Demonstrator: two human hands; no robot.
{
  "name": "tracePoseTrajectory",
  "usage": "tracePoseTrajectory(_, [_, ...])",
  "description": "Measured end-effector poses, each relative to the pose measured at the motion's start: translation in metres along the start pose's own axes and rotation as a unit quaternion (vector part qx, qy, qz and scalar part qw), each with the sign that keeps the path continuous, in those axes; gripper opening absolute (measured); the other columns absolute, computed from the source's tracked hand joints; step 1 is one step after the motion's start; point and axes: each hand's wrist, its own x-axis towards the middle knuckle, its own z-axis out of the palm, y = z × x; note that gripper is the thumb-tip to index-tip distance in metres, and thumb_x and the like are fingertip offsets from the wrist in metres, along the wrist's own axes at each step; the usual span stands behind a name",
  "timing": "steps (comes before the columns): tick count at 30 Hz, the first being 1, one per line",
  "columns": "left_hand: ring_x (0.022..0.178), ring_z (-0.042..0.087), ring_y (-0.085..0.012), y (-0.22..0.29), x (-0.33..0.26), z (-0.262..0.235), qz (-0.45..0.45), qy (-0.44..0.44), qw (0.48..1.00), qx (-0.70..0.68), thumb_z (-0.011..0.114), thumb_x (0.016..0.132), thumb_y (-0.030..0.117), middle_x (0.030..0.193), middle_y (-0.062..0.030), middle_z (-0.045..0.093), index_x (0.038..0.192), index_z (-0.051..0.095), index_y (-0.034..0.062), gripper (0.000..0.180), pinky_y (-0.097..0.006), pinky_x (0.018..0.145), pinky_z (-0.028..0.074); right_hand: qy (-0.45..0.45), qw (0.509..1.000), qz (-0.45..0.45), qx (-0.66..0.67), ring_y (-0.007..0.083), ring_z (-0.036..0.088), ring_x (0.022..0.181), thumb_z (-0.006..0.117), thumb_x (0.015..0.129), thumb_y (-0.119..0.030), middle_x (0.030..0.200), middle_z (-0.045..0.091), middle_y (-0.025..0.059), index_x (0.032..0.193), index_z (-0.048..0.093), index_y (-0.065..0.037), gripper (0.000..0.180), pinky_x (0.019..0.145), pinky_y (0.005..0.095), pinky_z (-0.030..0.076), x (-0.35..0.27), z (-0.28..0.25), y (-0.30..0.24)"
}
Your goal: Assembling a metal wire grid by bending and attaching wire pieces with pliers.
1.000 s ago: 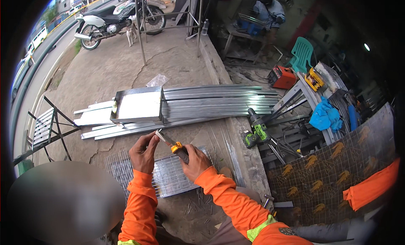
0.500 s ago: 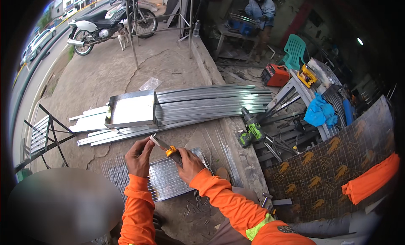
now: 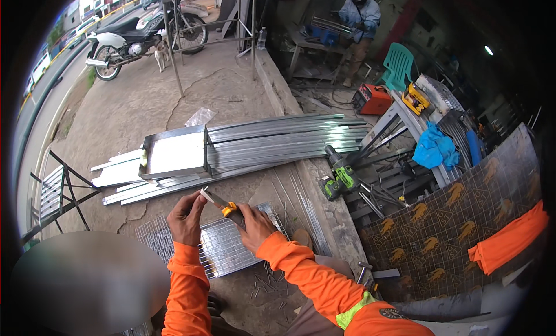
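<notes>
My right hand [image 3: 253, 227] is wrapped round a utility knife [image 3: 232, 212] with a yellow and dark handle. Its metal blade points up and left toward my left hand [image 3: 186, 215]. Between the thumb and fingers of that hand is a small white piece [image 3: 204, 192], at or right beside the blade; I cannot make out whether they touch. Below both hands a wire grid [image 3: 155, 232] lies on the ground with a shiny metal sheet [image 3: 229, 249] at it. Beyond them a shallow metal tray [image 3: 176, 152] rests on a stack of metal bars [image 3: 272, 140].
A green drill [image 3: 341, 177] stands on the concrete ledge right of the bars. Further right are a workbench with a blue cloth [image 3: 434, 146], an orange machine [image 3: 372, 98] and a green chair [image 3: 398, 67]. A person [image 3: 359, 17] works at the back. A motorcycle [image 3: 136, 41] and a dog [image 3: 161, 55] are far left.
The whole view has shifted slightly, so the surroundings sit a little further left. Both hands keep nearly the same pose, with the knife and white piece still held together.
</notes>
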Motion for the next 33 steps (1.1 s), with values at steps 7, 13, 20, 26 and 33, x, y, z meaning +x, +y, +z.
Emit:
tracePoseTrajectory(7, [0.079,0.056,-0.0055,-0.001,-0.001,0.001,-0.001,0.0,1.0,0.009,0.072,0.097,0.02,0.092,-0.0009,0.071,0.115,0.073,0.0,0.027,-0.022,0.071,0.044,-0.029,0.998,0.051,0.015,0.0516,0.059,0.109,0.065,0.095,-0.018,0.119,0.06,0.0288,0.141,0.038,-0.013,0.053,0.094,0.0567,0.048,0.001,-0.004,-0.001])
tracePoseTrajectory(13, [0.094,0.068,-0.0124,-0.002,-0.001,0.0,0.002,0.009,1.0,0.012,0.072,0.097,0.017,0.098,-0.0088,0.075,0.114,0.073,-0.0012,0.026,-0.027,0.086,0.054,-0.025,0.998,0.043,-0.041,0.0501,0.061,0.107,0.066,0.095,-0.02,0.118,0.061,0.0281,0.138,0.038,-0.012,0.052,0.095,0.0546,0.047,0.002,-0.012,-0.008])
tracePoseTrajectory(20, [0.09,0.066,-0.0107,-0.002,0.0,-0.002,0.019,0.03,0.998,-0.042,0.073,0.097,0.019,0.096,-0.0051,0.073,0.114,0.073,0.0005,0.026,-0.025,0.083,0.051,0.038,0.998,0.045,-0.032,0.043,0.063,0.107,0.074,0.085,-0.022,0.116,0.065,0.0209,0.131,0.048,-0.006,0.056,0.093,0.0498,0.049,0.006,-0.022,-0.014])
tracePoseTrajectory(26, [0.08,0.058,-0.0059,-0.003,0.001,-0.002,0.02,0.055,0.997,-0.054,0.073,0.097,0.023,0.091,-0.001,0.071,0.113,0.074,0.0027,0.026,-0.022,0.07,0.045,0.048,0.998,0.038,-0.011,0.041,0.064,0.106,0.075,0.08,-0.021,0.114,0.066,0.0194,0.125,0.057,-0.005,0.05,0.093,0.0481,0.049,0.008,-0.027,-0.017])
tracePoseTrajectory(33, [0.077,0.056,-0.0054,0.0,0.002,-0.003,0.034,0.069,0.996,-0.039,0.073,0.097,0.024,0.09,-0.0005,0.07,0.114,0.074,0.0017,0.027,-0.021,0.068,0.043,0.06,0.998,0.016,0.025,0.0402,0.064,0.106,0.074,0.08,-0.02,0.115,0.067,0.0196,0.129,0.055,-0.006,0.054,0.095,0.0472,0.049,0.006,-0.025,-0.016])
